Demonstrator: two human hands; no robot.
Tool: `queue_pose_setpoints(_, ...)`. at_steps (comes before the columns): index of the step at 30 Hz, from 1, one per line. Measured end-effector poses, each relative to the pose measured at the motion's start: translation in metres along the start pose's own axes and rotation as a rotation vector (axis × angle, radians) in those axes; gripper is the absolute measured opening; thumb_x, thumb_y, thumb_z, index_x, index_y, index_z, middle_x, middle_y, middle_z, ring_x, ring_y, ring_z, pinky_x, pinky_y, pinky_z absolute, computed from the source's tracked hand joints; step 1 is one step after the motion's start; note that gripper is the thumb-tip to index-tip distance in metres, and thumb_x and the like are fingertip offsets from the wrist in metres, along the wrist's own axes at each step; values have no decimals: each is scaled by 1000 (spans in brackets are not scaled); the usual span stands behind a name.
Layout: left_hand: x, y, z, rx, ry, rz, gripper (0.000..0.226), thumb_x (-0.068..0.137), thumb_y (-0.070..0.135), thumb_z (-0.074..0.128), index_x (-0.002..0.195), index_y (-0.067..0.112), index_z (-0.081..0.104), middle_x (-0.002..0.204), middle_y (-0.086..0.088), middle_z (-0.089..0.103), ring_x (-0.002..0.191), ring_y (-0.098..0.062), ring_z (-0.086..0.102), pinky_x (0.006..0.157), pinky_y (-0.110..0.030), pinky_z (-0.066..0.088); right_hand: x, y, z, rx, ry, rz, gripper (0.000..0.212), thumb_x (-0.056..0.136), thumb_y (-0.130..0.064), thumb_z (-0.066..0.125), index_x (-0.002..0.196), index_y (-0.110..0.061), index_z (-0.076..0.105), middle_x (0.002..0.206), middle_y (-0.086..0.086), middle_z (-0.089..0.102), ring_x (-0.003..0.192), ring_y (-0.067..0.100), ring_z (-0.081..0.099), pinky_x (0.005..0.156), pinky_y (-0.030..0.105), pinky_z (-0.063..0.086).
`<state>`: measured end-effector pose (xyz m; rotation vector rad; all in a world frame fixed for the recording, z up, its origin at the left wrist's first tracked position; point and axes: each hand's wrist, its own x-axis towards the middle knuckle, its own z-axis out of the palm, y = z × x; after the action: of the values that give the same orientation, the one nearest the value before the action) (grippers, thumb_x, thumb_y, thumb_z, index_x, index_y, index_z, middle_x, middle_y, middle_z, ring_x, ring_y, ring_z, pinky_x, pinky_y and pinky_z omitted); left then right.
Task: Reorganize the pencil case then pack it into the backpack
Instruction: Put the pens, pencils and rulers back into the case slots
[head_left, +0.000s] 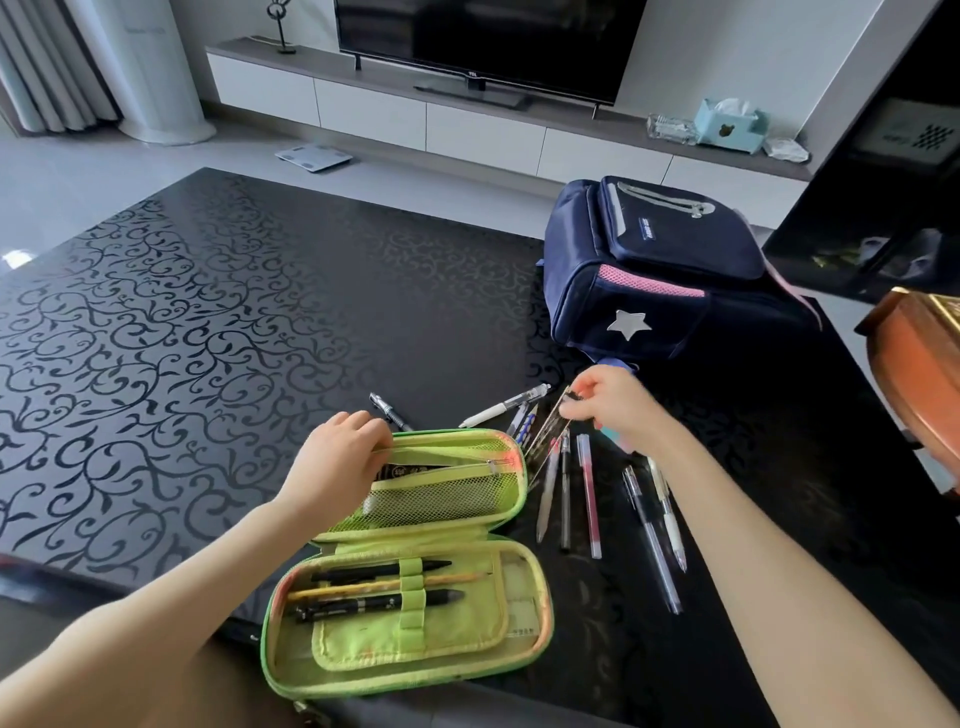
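Observation:
A green pencil case (415, 639) lies open flat at the table's near edge. Its lower half holds two black pens and a yellow pencil under an elastic loop. My left hand (340, 452) grips the top edge of the upper half, holding its mesh pocket open. My right hand (613, 402) pinches a clear ruler (545, 434), tilted, just right of the case. Several loose pens (592, 493) lie on the table to the right. A navy backpack (670, 275) with a silver star stands behind them, zipped closed as far as I can see.
The black glossy table (208, 338) has a scroll pattern. A black pen (389, 410) lies just behind the case. A wooden object (919, 374) sits at the right edge. A TV cabinet with a tissue box stands beyond the table.

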<state>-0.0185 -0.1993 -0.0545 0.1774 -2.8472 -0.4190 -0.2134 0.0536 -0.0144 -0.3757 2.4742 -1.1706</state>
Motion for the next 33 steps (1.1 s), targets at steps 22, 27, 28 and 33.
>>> queue_pose_setpoints(22, -12, 18, -11, -207, 131, -102, 6, 81, 16, 68, 85, 14, 65, 100, 2, 69, 102, -26, 57, 84, -36, 31, -103, -35, 134, -61, 484, -245, 20, 73, -32, 77, 71, -17, 63, 72, -7, 65, 75, 13, 57, 63, 26, 43)
queue_pose_setpoints(27, -15, 26, -14, -149, 162, 14, 12, 73, 10, 75, 79, 12, 66, 93, 1, 69, 93, -29, 58, 80, -34, 31, -103, -33, 137, -415, 505, -480, 20, 73, -29, 77, 66, -11, 71, 67, 4, 58, 66, 26, 52, 59, 33, 45)
queue_pose_setpoints(28, -16, 25, -17, -143, 153, 43, 12, 72, 9, 77, 78, 12, 67, 93, 0, 69, 92, -30, 58, 79, -36, 34, -105, -30, 136, -443, 492, -512, 20, 76, -31, 75, 67, -13, 73, 66, 4, 56, 66, 25, 51, 58, 32, 43)
queue_pose_setpoints(33, -24, 22, -33, -171, 150, 196, 7, 71, 13, 76, 70, 12, 69, 88, -2, 69, 84, -25, 58, 75, -31, 47, -112, -13, 101, -231, 605, -451, 20, 83, -19, 64, 63, -17, 66, 61, -4, 55, 61, 17, 47, 53, 26, 34)
